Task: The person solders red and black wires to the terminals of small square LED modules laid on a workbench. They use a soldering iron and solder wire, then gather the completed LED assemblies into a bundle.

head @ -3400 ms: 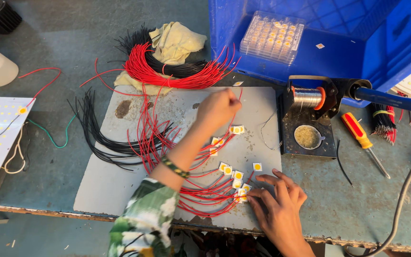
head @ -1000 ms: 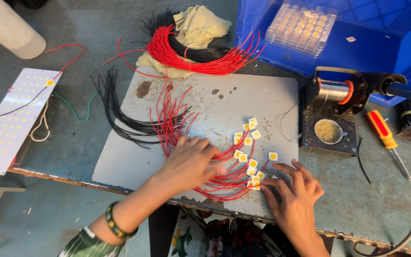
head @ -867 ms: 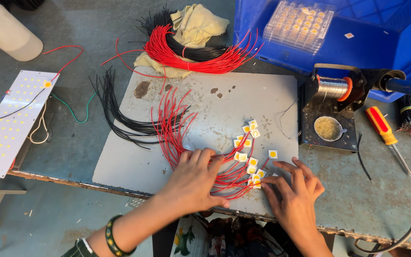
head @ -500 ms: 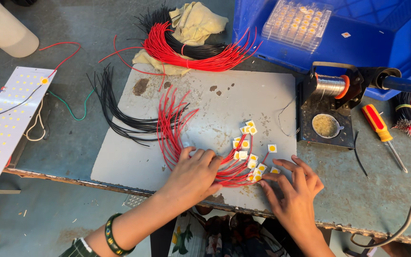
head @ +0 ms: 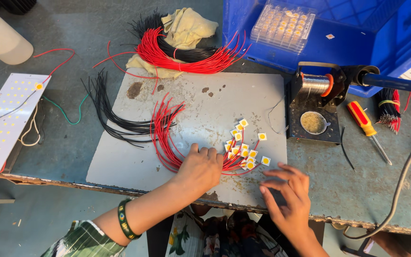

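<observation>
Red wires (head: 165, 135) fan across the grey mat (head: 120, 162) at the centre of the frame, their ends soldered to small square white chips (head: 243, 151) with yellow centres, clustered just right of centre. The left hand (head: 200, 167) lies palm-down on the wire ends, fingers curled together and pressing rather than gripping. The right hand (head: 286, 197), lower right of centre, hovers with fingers spread wide, holding nothing, just below the nearest chip.

By my judgement the chips are light and brittle at their solder joints, while the thin wires are limp and springy; they are best pinched by the chip edges or by the wire just behind the joint.

Black wires (head: 108, 112) lie left of the red ones. A soldering iron stand (head: 316, 102) sits to the right, with a red screwdriver (head: 365, 124) beside it.
</observation>
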Motion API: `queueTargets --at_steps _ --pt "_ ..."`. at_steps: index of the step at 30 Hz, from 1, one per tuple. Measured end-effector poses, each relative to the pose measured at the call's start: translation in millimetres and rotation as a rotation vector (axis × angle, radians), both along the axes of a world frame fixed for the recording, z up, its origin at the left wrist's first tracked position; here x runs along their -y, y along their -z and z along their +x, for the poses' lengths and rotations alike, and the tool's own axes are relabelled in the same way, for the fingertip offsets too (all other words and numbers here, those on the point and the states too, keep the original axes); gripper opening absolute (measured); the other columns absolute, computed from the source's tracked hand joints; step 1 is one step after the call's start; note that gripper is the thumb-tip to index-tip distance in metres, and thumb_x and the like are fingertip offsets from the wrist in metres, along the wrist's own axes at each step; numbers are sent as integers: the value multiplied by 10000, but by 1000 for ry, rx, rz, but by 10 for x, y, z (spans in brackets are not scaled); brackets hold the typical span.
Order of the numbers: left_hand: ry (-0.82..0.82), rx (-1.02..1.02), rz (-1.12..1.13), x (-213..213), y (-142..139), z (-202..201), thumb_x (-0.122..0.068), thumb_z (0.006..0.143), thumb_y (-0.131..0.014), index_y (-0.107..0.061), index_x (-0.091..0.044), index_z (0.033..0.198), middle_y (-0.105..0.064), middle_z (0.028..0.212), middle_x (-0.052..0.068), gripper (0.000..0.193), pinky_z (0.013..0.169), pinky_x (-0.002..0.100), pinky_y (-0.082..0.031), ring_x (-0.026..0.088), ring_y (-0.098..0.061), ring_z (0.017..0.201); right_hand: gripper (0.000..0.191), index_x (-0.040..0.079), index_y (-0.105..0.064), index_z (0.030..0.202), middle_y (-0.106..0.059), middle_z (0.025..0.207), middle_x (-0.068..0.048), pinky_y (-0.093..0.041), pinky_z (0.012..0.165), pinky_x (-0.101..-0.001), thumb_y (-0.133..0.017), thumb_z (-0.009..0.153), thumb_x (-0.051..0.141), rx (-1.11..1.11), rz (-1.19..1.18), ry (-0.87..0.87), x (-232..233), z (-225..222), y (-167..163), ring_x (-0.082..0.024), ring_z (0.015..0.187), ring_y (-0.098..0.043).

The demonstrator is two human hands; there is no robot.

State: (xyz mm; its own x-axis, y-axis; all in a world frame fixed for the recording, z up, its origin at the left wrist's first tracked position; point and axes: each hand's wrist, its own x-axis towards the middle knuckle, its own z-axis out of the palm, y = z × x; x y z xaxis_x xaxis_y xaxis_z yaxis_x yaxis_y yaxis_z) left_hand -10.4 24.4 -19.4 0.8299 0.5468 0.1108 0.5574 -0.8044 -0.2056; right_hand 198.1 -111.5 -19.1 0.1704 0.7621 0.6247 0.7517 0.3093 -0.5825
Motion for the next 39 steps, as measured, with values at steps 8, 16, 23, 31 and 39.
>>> queueTargets --at_steps 8,16,23,31,39 --pt "-111 -34 -435 -175 -360 -82 -278 877 -678 -591 -27 1078 -717 923 142 333 893 534 -485 331 -708 904 120 63 -706 911 -740 1040 -70 -509 991 -392 -775 815 40 -225 -22 -206 177 -146 61 -280 1117 -682" --pt "-74 -1 -472 -188 -363 -89 -258 801 -768 -633 -24 1053 -712 967 154 369 869 549 -489 344 -704 942 125 56 -709 912 -737 1028 -67 -516 970 -378 -779 809 45 -196 -38 -185 165 -160 112 -271 1111 -684" --pt "-69 51 -273 -98 -288 -39 -267 700 -815 -649 -13 937 -705 951 163 385 814 475 -527 315 -700 946 112 56 -719 908 -757 1031 -74 -535 950 -363 -781 816 39 -274 -107 -226 181 -187 129 -239 1069 -710" --pt "-183 156 -512 -225 -531 4 -262 919 -697 -492 14 1287 -724 865 196 504 710 473 -560 383 -711 812 543 61 -508 1403 -620 1419 -124 -469 1098 -406 -486 987 407 -1197 -582 -595 -133 -584 -3 -237 1320 -588" --pt "-144 329 -379 -147 -701 -5 -174 850 -725 -308 9 1522 -710 889 203 811 691 500 -541 407 -693 755 447 -20 -552 1305 -645 1202 -124 -487 1062 -415 -482 1126 384 -1835 -464 -547 -797 -891 0 -231 1121 -620"
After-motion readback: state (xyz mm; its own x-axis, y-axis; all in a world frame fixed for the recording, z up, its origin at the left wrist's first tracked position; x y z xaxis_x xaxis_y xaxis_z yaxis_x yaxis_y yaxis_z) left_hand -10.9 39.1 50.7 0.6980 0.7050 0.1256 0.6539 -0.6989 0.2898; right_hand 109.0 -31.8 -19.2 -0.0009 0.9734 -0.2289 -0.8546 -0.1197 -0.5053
